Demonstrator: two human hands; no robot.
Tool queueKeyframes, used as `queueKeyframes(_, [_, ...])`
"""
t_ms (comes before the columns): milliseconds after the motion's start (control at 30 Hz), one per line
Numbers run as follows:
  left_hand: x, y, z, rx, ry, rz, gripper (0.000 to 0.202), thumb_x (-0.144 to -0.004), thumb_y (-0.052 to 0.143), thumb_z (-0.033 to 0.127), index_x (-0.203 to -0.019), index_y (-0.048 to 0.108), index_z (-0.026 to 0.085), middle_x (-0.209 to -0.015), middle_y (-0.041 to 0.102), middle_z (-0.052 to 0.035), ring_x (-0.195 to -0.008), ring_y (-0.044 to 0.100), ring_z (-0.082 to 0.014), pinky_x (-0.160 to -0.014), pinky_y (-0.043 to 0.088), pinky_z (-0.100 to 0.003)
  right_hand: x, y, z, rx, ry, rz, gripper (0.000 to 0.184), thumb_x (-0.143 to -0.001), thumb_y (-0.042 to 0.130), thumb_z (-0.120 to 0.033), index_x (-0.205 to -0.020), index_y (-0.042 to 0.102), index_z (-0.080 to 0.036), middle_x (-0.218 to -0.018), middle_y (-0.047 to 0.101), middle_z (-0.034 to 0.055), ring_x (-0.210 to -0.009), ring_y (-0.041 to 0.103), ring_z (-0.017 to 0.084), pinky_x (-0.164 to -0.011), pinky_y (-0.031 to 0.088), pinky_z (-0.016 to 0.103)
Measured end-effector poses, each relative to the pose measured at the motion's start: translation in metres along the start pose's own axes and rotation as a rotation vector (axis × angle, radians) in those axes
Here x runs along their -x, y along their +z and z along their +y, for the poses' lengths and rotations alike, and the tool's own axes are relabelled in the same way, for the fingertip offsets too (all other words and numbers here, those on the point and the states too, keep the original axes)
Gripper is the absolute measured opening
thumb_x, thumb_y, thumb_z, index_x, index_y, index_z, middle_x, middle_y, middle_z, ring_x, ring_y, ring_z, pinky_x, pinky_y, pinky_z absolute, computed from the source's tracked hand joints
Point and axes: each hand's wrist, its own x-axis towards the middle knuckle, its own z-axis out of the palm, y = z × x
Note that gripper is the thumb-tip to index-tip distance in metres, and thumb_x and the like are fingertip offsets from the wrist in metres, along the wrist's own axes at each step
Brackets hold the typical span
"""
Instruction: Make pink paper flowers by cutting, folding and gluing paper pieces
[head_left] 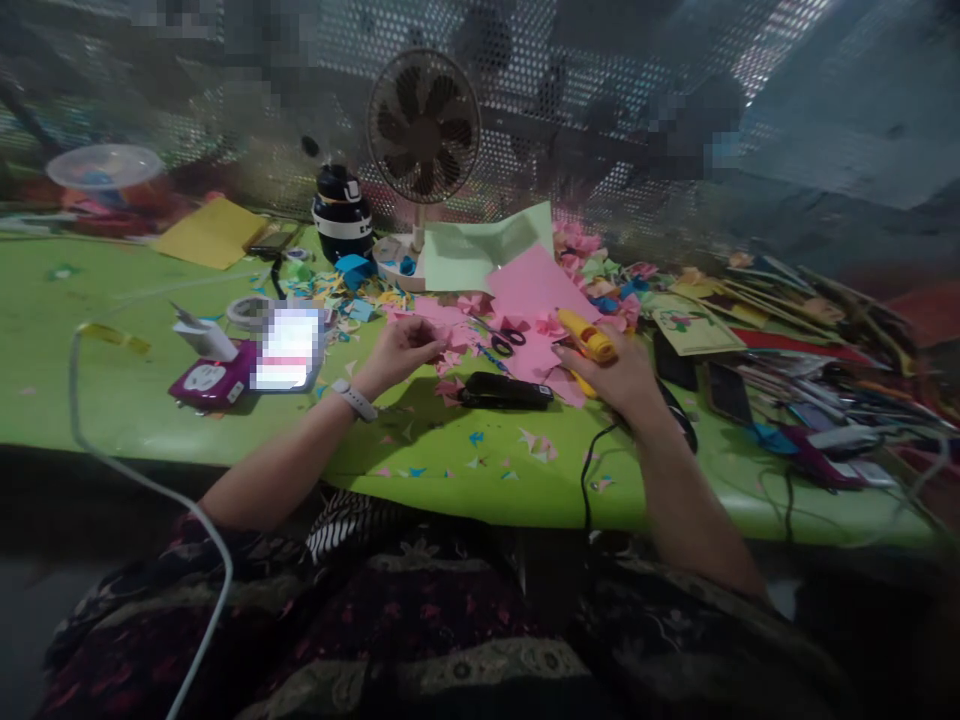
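My right hand (622,378) is closed round a yellow glue gun (589,338) whose black cord runs down off the green table (135,410). The gun's nozzle points left over a pink paper sheet (529,285). My left hand (401,352), with a white watch on its wrist, pinches a small pink folded paper piece (442,347) just left of the sheet. Small scissors (504,340) lie between my two hands, and a black stapler (504,391) lies in front of them.
A small desk fan (422,140) stands at the back with a black jar (341,212) beside it. A lit phone (289,350) and a purple box (214,378) lie at the left. Paper flowers, cards and tools crowd the right side. Paper scraps litter the table.
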Motion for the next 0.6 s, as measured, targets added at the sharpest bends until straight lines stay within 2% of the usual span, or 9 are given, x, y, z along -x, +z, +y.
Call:
queueKeyframes(167, [0.001, 0.001, 0.005, -0.013, 0.015, 0.034, 0.031, -0.072, 0.085, 0.034, -0.078, 0.061, 0.016, -0.072, 0.067, -0.0009, -0.064, 0.067, -0.0109, -0.062, 0.060, -0.023, 0.009, -0.016, 0.074, 0.303, 0.254, -0.157, 0.053, -0.075, 0.074, -0.051, -0.113, 0.061, -0.017, -0.104, 0.072, 0.0158, -0.097, 0.068, 0.035, -0.078, 0.050, 0.039])
queueKeyframes(233, [0.001, 0.002, 0.005, -0.020, 0.014, 0.034, 0.031, -0.071, 0.086, 0.035, -0.077, 0.062, 0.016, -0.072, 0.067, -0.0009, -0.063, 0.067, -0.0110, -0.061, 0.060, -0.023, 0.014, -0.017, 0.100, 0.372, 0.294, -0.192, 0.061, -0.073, 0.075, -0.043, -0.124, 0.058, -0.014, -0.111, 0.072, 0.0185, -0.102, 0.069, 0.036, -0.080, 0.051, 0.039])
queueKeyframes(300, [0.001, 0.002, 0.005, -0.027, 0.012, 0.033, 0.032, -0.070, 0.086, 0.035, -0.077, 0.062, 0.016, -0.070, 0.067, -0.0007, -0.063, 0.067, -0.0113, -0.061, 0.060, -0.024, 0.017, -0.016, 0.119, 0.379, 0.296, -0.225, 0.072, -0.070, 0.077, -0.041, -0.132, 0.053, -0.012, -0.113, 0.072, 0.0194, -0.102, 0.070, 0.036, -0.080, 0.052, 0.040])
queueKeyframes(433, [0.001, 0.001, 0.005, -0.033, 0.016, 0.050, 0.033, -0.068, 0.087, 0.036, -0.078, 0.063, 0.015, -0.073, 0.068, -0.0007, -0.065, 0.067, -0.0115, -0.064, 0.061, -0.024, 0.023, -0.018, 0.135, 0.291, 0.323, -0.260, 0.087, -0.064, 0.082, -0.042, -0.138, 0.050, -0.010, -0.108, 0.073, 0.0179, -0.096, 0.071, 0.035, -0.076, 0.051, 0.038])
queueKeyframes(533, [0.000, 0.000, 0.006, -0.032, 0.020, 0.075, 0.032, -0.069, 0.086, 0.035, -0.077, 0.062, 0.015, -0.071, 0.069, -0.0018, -0.066, 0.068, -0.0121, -0.065, 0.061, -0.025, 0.029, -0.023, 0.137, 0.197, 0.327, -0.242, 0.077, -0.065, 0.084, -0.036, -0.133, 0.056, -0.011, -0.102, 0.073, 0.0185, -0.087, 0.071, 0.030, -0.072, 0.049, 0.035])
queueKeyframes(600, [-0.001, -0.001, 0.006, -0.022, 0.022, 0.094, 0.030, -0.071, 0.086, 0.033, -0.077, 0.062, 0.015, -0.071, 0.069, -0.0027, -0.067, 0.069, -0.0129, -0.066, 0.062, -0.025, 0.032, -0.026, 0.139, 0.119, 0.242, -0.120, 0.063, -0.061, 0.088, -0.031, -0.118, 0.065, -0.014, -0.089, 0.075, 0.0161, -0.073, 0.070, 0.026, -0.066, 0.047, 0.034])
